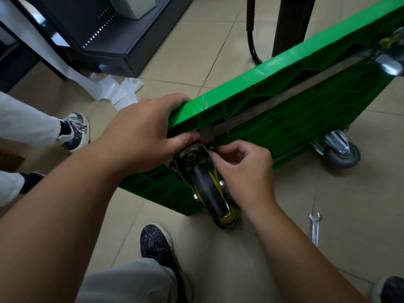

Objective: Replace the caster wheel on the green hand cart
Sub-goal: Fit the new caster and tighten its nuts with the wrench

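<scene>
On the head camera, my left hand (148, 132) is clamped over the corner of the green hand cart (284, 119). The cart stands tipped on its edge, with its ribbed plastic underside facing me. Just below that hand's thumb sits the caster wheel (207, 189), with a black rubber tread, yellow hub, and dull metal fork and plate. My right hand (242, 171) is curled tight, fingertips pinching at the plate's rim; what they hold is too small to tell. To the right of that wrist, a shiny open-ended wrench (314, 228) lies on the glossy beige tiled floor (218, 259).
</scene>
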The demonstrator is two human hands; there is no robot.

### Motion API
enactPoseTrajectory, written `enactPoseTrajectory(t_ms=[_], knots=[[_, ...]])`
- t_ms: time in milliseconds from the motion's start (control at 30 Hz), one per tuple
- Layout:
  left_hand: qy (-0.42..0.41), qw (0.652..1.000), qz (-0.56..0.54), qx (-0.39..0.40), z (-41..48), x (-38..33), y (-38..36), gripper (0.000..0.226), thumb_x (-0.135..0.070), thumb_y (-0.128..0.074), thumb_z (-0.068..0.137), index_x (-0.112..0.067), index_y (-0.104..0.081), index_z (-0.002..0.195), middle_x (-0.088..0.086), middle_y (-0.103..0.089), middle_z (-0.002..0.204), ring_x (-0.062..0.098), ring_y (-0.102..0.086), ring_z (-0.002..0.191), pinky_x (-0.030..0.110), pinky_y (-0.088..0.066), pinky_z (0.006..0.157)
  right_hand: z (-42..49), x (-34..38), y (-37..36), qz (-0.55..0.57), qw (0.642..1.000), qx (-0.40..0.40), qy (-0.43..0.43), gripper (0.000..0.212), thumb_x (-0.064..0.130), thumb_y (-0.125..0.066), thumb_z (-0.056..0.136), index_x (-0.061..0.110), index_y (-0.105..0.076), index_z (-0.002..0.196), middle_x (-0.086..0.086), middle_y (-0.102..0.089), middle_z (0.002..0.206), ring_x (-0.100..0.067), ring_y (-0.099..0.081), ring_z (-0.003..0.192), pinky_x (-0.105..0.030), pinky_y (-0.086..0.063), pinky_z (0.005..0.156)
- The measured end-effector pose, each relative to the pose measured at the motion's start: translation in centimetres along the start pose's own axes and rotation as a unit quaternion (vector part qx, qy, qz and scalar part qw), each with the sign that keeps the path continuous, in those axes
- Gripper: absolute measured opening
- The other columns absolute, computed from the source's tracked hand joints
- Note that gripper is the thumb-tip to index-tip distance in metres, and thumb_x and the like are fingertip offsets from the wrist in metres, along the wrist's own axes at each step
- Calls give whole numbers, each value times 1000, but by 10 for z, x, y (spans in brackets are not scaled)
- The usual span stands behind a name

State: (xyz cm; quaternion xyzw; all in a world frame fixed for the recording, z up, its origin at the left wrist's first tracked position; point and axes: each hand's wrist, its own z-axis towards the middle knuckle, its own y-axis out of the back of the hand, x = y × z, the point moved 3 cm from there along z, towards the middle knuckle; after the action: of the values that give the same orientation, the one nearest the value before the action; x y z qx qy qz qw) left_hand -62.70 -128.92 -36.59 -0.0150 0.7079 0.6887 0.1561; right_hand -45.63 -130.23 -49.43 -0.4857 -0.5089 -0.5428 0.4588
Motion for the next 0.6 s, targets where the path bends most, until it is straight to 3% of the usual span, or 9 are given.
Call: enactPoseTrajectory(t_ms=[100, 267, 467, 600], knots=[[-1, 1000, -3, 0, 0, -1, 0, 48, -54, -67, 86, -37, -57, 129, -12, -64, 85, 13, -62, 75, 36, -49, 66, 1, 4, -2, 32, 998, 2, -57, 17, 25, -88, 73, 21, -72, 68, 12, -71, 62, -1, -68, 57, -14, -49, 52], [-2, 1000, 2, -4, 0, -1, 0, 48, -54, -68, 86, -36, -58, 129, -16, -60, 79, 3, -58, 71, 33, -47, 63, -1, -4, -7, 176, 955, 5, -241, 16, 19, -89, 73, 12, -75, 76, -2, -75, 69, -13, -73, 64, -30, -56, 66], [-6, 1000, 6, -6, 1, 1, 0, 45, -53, -68, 88, -37, -57, 129, -16, -59, 78, 4, -58, 71, 32, -43, 62, -7, -2, -11, 195, 946, 10, -258, 19, 26, -84, 80, 10, -76, 76, -3, -74, 68, -11, -68, 63, -30, -52, 68], [-7, 1000, 3, -2, 1, 1, -1, 47, -55, -67, 87, -37, -56, 129, -16, -60, 81, 9, -59, 72, 33, -45, 64, -8, 0, -13, 215, 937, 13, -276, 17, 23, -83, 81, 8, -74, 85, -4, -76, 73, -15, -71, 68, -36, -58, 72]])
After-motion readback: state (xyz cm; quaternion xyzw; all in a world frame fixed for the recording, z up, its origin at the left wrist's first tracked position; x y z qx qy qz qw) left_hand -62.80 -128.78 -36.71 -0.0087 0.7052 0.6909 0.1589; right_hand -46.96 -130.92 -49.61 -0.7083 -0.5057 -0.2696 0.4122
